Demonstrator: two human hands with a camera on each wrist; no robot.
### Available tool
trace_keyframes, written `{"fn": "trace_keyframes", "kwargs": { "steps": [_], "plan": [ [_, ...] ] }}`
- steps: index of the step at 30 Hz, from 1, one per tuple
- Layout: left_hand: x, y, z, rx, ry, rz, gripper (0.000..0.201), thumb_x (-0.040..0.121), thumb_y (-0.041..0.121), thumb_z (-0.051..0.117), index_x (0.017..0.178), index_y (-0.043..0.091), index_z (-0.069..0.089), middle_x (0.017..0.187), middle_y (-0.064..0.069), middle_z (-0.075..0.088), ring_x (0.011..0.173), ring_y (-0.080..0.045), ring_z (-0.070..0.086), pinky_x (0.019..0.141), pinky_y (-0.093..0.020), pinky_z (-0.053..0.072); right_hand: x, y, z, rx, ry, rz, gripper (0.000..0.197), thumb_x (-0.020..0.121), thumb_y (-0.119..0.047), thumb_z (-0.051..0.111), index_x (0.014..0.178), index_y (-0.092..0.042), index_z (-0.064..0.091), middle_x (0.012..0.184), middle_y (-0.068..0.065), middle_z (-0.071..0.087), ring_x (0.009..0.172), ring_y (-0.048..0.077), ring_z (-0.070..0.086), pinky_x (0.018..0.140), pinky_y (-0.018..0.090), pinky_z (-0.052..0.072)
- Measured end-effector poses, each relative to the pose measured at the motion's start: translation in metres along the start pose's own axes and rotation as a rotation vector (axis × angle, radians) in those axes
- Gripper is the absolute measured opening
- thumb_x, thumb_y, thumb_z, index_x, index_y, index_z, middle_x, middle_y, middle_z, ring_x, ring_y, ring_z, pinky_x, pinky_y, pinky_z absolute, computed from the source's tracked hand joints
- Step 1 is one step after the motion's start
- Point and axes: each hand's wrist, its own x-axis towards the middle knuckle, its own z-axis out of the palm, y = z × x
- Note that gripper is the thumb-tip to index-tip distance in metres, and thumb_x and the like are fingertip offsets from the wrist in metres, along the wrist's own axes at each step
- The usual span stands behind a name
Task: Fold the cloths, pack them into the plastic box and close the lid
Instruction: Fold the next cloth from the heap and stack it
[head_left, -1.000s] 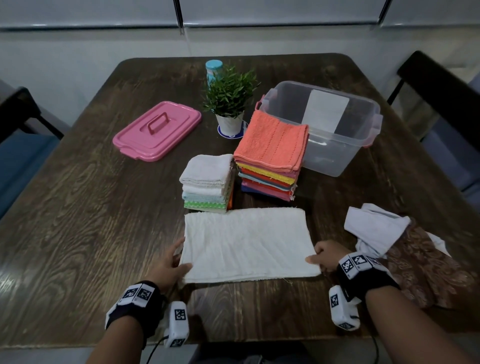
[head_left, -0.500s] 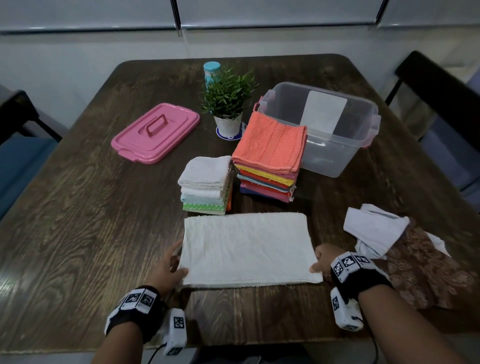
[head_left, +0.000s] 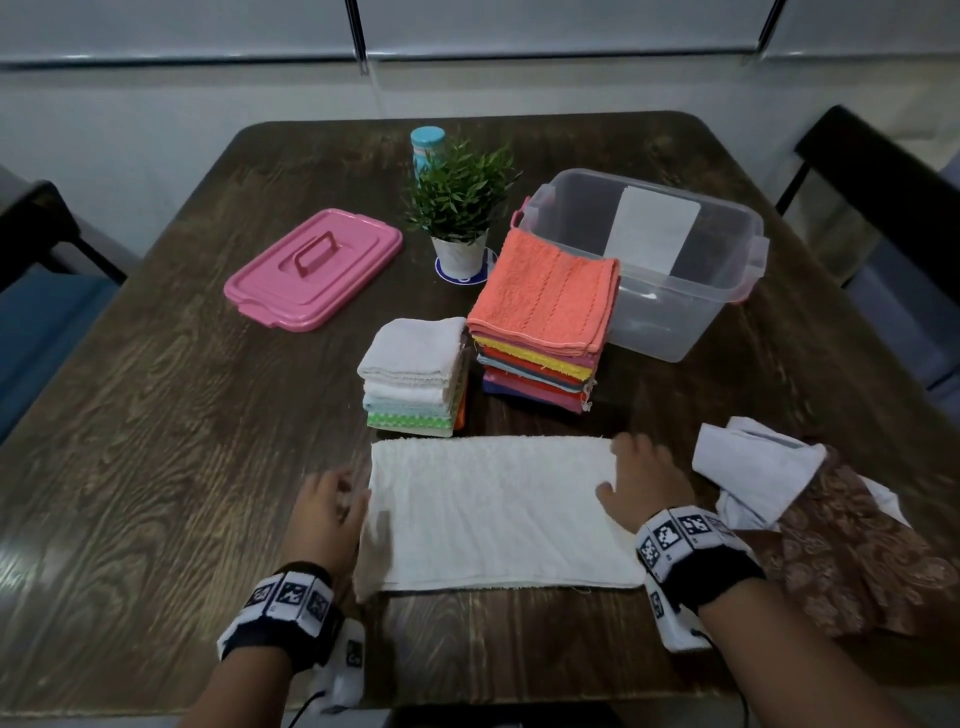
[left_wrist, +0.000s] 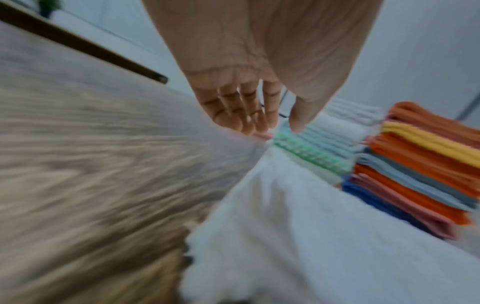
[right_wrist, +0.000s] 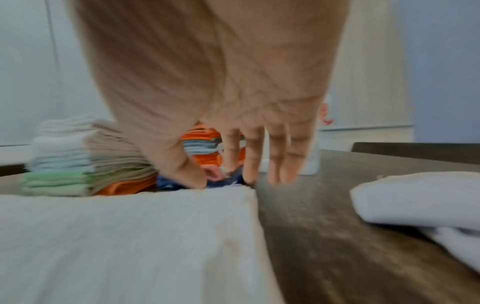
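Two folded stacks (head_left: 540, 322) are set beside box (head_left: 675, 322), unpacked; lid (head_left: 311, 270) off. White cloth (head_left: 493, 514) is half-folded; hands, left (head_left: 324, 514) and right (head_left: 641, 483), flat-fingered, gripping nothing. Pile (head_left: 810, 509) right: unfolded.

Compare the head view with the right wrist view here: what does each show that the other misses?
Only the head view shows the pink lid, the potted plant, the whole clear plastic box and the left hand.

Only the right wrist view shows the right hand's palm side, its straight fingers reaching down at the white cloth's far right corner.

Both show that cloth lying flat, the two folded stacks behind it, and the unfolded pale cloth to its right.
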Motion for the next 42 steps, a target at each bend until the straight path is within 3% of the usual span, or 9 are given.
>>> {"fn": "trace_keyframes", "kwargs": {
  "steps": [5, 10, 12, 15, 20, 24, 30, 38, 42],
  "plan": [
    [0.003, 0.068, 0.042, 0.144, -0.235, 0.375, 0.034, 0.098, 0.029, 0.049, 0.13, 0.022, 0.053, 0.128, 0.001, 0.052, 0.12, -0.019, 0.044, 0.102, -0.035, 0.037, -0.005, -0.066, 0.034, 0.129, 0.051, -0.306, 0.042, 0.097, -0.025, 0.042, 0.139, -0.017, 0.04, 0.148, 0.005, 0.031, 0.133, 0.025, 0.031, 0.107, 0.038, 0.035],
    [-0.003, 0.073, 0.089, 0.479, -0.567, 0.186, 0.065, 0.099, 0.052, 0.028, 0.152, 0.032, -0.003, 0.158, 0.004, -0.02, 0.146, -0.026, -0.02, 0.118, -0.048, -0.005, 0.0, -0.079, 0.093, -0.077, -0.193, -0.317, 0.063, 0.096, -0.053, 0.006, 0.153, -0.03, -0.007, 0.158, -0.001, -0.025, 0.145, 0.034, -0.02, 0.119, 0.049, -0.005],
    [-0.01, 0.057, 0.097, 0.527, -0.601, 0.174, 0.072, 0.094, 0.065, 0.019, 0.15, 0.035, -0.015, 0.151, 0.005, -0.036, 0.14, -0.026, -0.032, 0.115, -0.049, -0.013, -0.001, -0.064, 0.103, -0.113, -0.145, -0.35, 0.078, 0.084, -0.071, -0.013, 0.152, -0.033, -0.004, 0.161, -0.002, -0.016, 0.146, 0.038, -0.013, 0.114, 0.052, -0.008],
    [-0.021, 0.044, 0.1, 0.556, -0.604, 0.235, 0.087, 0.069, 0.082, -0.013, 0.142, 0.037, -0.028, 0.144, 0.006, -0.045, 0.134, -0.025, -0.041, 0.11, -0.049, -0.02, -0.002, -0.048, 0.111, -0.167, -0.122, -0.353, 0.073, 0.089, -0.074, 0.011, 0.146, -0.033, 0.033, 0.157, 0.0, 0.026, 0.14, 0.042, 0.021, 0.109, 0.056, 0.005],
    [-0.017, 0.055, 0.101, 0.527, -0.543, 0.307, 0.074, 0.076, 0.065, -0.019, 0.145, 0.039, -0.024, 0.145, 0.009, -0.046, 0.136, -0.025, -0.04, 0.113, -0.056, -0.017, 0.007, -0.061, 0.103, -0.081, -0.053, -0.351, 0.063, 0.089, -0.056, 0.029, 0.145, -0.026, 0.032, 0.157, 0.006, 0.026, 0.141, 0.037, 0.022, 0.107, 0.055, 0.016],
    [-0.008, 0.046, 0.097, 0.577, -0.564, 0.223, 0.079, 0.081, 0.079, 0.007, 0.143, 0.043, -0.028, 0.144, 0.011, -0.047, 0.133, -0.03, -0.044, 0.108, -0.059, -0.024, 0.011, -0.045, 0.106, -0.101, -0.125, -0.307, 0.068, 0.093, -0.068, 0.012, 0.15, -0.032, 0.024, 0.16, 0.003, 0.019, 0.143, 0.039, 0.014, 0.11, 0.056, 0.009],
    [0.009, 0.024, 0.064, 0.612, -0.628, 0.126, 0.131, 0.046, 0.101, 0.036, 0.137, 0.041, -0.038, 0.141, 0.009, -0.051, 0.13, -0.03, -0.047, 0.106, -0.065, -0.022, 0.017, -0.015, 0.099, -0.076, -0.106, -0.225, 0.085, 0.065, -0.085, -0.013, 0.135, -0.043, -0.035, 0.146, -0.005, -0.047, 0.136, 0.033, -0.04, 0.113, 0.056, -0.019],
    [0.013, 0.009, 0.03, 0.67, -0.718, 0.129, 0.153, 0.037, 0.096, 0.055, 0.132, 0.03, -0.046, 0.139, 0.001, -0.054, 0.129, -0.029, -0.048, 0.108, -0.058, -0.023, 0.016, 0.01, 0.079, -0.08, -0.173, -0.133, 0.104, 0.062, -0.094, 0.004, 0.133, -0.033, -0.041, 0.145, 0.0, -0.048, 0.138, 0.034, -0.037, 0.11, 0.057, -0.023],
    [0.004, 0.007, 0.026, 0.638, -0.698, 0.134, 0.152, 0.041, 0.095, 0.054, 0.132, 0.025, -0.045, 0.136, 0.0, -0.055, 0.129, -0.028, -0.047, 0.108, -0.052, -0.024, 0.008, 0.006, 0.079, -0.159, -0.224, -0.269, 0.114, 0.072, -0.094, 0.021, 0.155, -0.016, 0.012, 0.162, 0.012, 0.0, 0.147, 0.037, 0.001, 0.113, 0.058, 0.002]
  ]
}}
